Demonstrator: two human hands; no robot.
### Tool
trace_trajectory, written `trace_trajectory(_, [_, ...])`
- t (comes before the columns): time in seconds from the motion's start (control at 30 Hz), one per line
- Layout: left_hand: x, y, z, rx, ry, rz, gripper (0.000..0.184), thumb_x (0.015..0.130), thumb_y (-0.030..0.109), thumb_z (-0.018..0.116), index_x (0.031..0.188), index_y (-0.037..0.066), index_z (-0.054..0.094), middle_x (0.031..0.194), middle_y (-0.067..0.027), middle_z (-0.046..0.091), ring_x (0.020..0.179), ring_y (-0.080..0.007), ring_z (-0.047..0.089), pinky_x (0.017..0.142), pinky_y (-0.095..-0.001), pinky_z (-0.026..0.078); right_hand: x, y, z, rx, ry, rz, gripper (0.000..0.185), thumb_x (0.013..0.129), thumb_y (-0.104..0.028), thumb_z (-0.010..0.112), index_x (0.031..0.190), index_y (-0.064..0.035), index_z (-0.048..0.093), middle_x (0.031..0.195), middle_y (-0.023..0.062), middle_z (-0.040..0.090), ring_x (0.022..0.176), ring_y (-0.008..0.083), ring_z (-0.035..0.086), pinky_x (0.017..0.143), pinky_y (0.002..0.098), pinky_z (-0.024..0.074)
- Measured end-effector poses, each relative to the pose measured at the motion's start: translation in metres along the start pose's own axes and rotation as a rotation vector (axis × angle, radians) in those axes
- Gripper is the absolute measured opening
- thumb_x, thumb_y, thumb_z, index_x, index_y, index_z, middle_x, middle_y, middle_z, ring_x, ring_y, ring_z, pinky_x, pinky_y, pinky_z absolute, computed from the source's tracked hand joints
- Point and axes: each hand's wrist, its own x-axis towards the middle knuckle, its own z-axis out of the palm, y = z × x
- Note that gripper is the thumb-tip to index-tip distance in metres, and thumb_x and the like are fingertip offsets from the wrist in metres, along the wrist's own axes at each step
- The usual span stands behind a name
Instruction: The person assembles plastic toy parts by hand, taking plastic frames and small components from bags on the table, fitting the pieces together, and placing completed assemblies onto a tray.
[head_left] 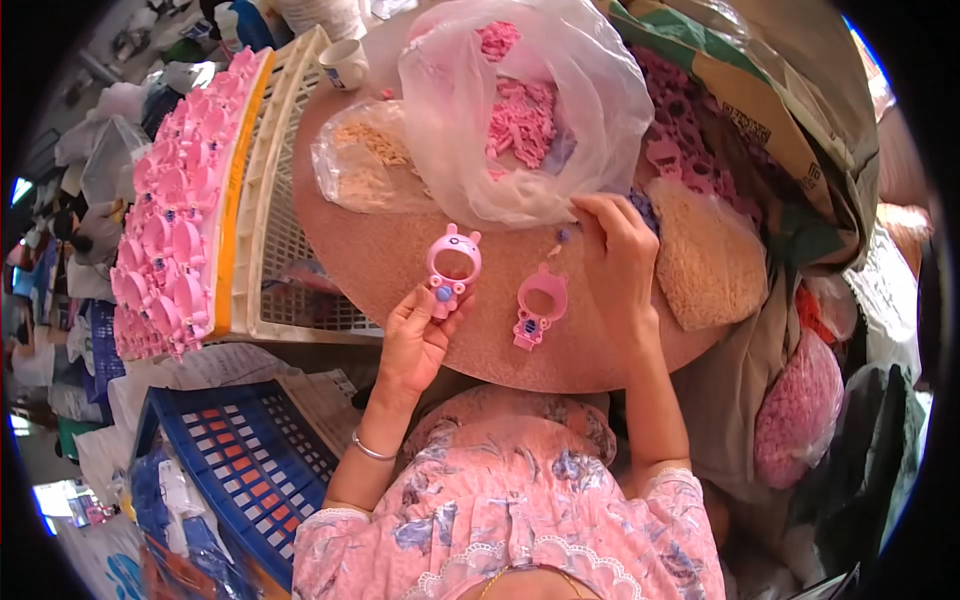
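My left hand (415, 345) grips a pink plastic shell with rabbit ears (443, 300), a round opening and a blue button on its body, held upright over the round table's near edge. A similar pink rabbit shell (529, 328) with dark blue marks lies on the table between my hands. My right hand (620, 235) is beside the near rim of a clear plastic bag (430, 160) of small pink parts (522, 120). Its fingers are bent and close together; what they pinch, if anything, is hidden. Just below those fingertips lies a small blue and beige piece (562, 238).
Bags of small beige parts lie left (365, 185) and right (710, 260) on the round table (400, 245). A white cup (344, 64) stands at the back left. Stacked pink shells (180, 220) rest by a cream crate (265, 200). More pink shells (690, 140) fill a sack at right.
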Motion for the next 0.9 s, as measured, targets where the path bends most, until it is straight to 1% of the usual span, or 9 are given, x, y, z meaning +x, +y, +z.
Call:
trace_trajectory(0.07, [0.002, -0.006, -0.002, -0.063, 0.014, 0.001, 0.031, 0.103, 0.016, 0.056, 0.125, -0.007, 0.057, 0.127, -0.0225, 0.063, 0.12, -0.0337, 0.063, 0.105, -0.0457, 0.055, 0.025, 0.005, 0.011, -0.066, 0.041, -0.202, 0.015, 0.09, 0.0, 0.062, 0.1, -0.0004, 0.073, 0.105, 0.0206, 0.071, 0.093, 0.0358, 0.071, 0.077, 0.0386, 0.058])
trace_trajectory(0.17, [0.005, 0.0, 0.005, -0.076, -0.029, 0.049, 0.031, 0.103, 0.016, 0.056, 0.124, -0.007, 0.058, 0.127, -0.0222, 0.063, 0.121, -0.0337, 0.062, 0.106, -0.0458, 0.054, 0.077, 0.027, 0.045, -0.273, -0.145, -0.295, 0.017, 0.088, 0.001, 0.06, 0.1, -0.0002, 0.072, 0.102, 0.0207, 0.072, 0.089, 0.0376, 0.071, 0.074, 0.0415, 0.0584])
trace_trajectory(0.27, [-0.001, 0.004, 0.011, -0.068, -0.019, 0.072, 0.032, 0.104, 0.016, 0.054, 0.125, -0.007, 0.057, 0.127, -0.0225, 0.063, 0.122, -0.0345, 0.062, 0.107, -0.0459, 0.053, 0.107, 0.046, 0.09, -0.594, -0.493, -0.036, 0.019, 0.083, -0.002, 0.064, 0.099, -0.0018, 0.073, 0.1, 0.021, 0.072, 0.09, 0.0383, 0.072, 0.074, 0.0458, 0.058])
trace_trajectory(0.37, [-0.002, 0.011, 0.016, -0.046, 0.0, 0.108, 0.031, 0.105, 0.016, 0.052, 0.123, -0.008, 0.058, 0.126, -0.0228, 0.063, 0.122, -0.0351, 0.061, 0.107, -0.046, 0.053, 0.103, 0.046, 0.101, -0.708, -0.46, -0.038, 0.021, 0.078, -0.006, 0.068, 0.097, -0.0033, 0.074, 0.1, 0.0217, 0.072, 0.093, 0.0386, 0.072, 0.075, 0.0477, 0.0577])
trace_trajectory(0.53, [0.001, 0.022, 0.008, -0.05, -0.037, 0.148, 0.029, 0.105, 0.016, 0.052, 0.121, -0.008, 0.058, 0.123, -0.0233, 0.064, 0.12, -0.0351, 0.062, 0.106, -0.0463, 0.053, 0.11, 0.069, 0.109, -0.66, -0.537, 0.012, 0.02, 0.078, -0.011, 0.073, 0.098, -0.0137, 0.074, 0.108, 0.0125, 0.074, 0.099, 0.0333, 0.072, 0.082, 0.044, 0.059])
trace_trajectory(0.6, [-0.001, 0.028, 0.018, -0.056, 0.003, 0.135, 0.026, 0.105, 0.016, 0.054, 0.117, -0.006, 0.058, 0.119, -0.0207, 0.065, 0.115, -0.0318, 0.064, 0.104, -0.0434, 0.055, 0.109, 0.093, 0.115, -0.282, -0.322, 0.059, 0.015, 0.086, -0.011, 0.07, 0.1, -0.0091, 0.072, 0.102, 0.013, 0.074, 0.096, 0.0282, 0.072, 0.08, 0.0406, 0.0585])
trace_trajectory(0.7, [0.0, 0.033, 0.018, -0.066, 0.024, 0.127, 0.027, 0.104, 0.016, 0.055, 0.118, -0.007, 0.058, 0.119, -0.0219, 0.064, 0.114, -0.0316, 0.065, 0.103, -0.043, 0.057, 0.1, 0.046, 0.077, 0.258, -0.174, 0.24, 0.017, 0.099, -0.011, 0.061, 0.107, 0.0017, 0.068, 0.089, 0.0102, 0.069, 0.086, 0.0178, 0.07, 0.074, 0.0334, 0.056])
trace_trajectory(0.8, [0.006, 0.034, 0.015, -0.06, 0.023, 0.146, 0.031, 0.104, 0.018, 0.055, 0.12, -0.008, 0.058, 0.122, -0.0247, 0.064, 0.116, -0.0342, 0.065, 0.103, -0.0439, 0.057, 0.073, 0.04, 0.059, 1.015, -0.272, 0.443, 0.016, 0.099, -0.01, 0.063, 0.108, 0.0011, 0.07, 0.096, 0.0101, 0.074, 0.095, 0.0158, 0.072, 0.074, 0.027, 0.0576])
trace_trajectory(0.9, [0.009, 0.034, 0.015, -0.032, 0.012, 0.141, 0.03, 0.104, 0.019, 0.055, 0.118, -0.007, 0.059, 0.119, -0.022, 0.065, 0.114, -0.032, 0.065, 0.102, -0.0432, 0.057, 0.039, 0.005, 0.038, 1.081, -0.49, 0.645, 0.019, 0.096, -0.01, 0.069, 0.108, 0.0041, 0.07, 0.096, 0.0088, 0.073, 0.094, 0.0135, 0.071, 0.073, 0.0225, 0.0564])
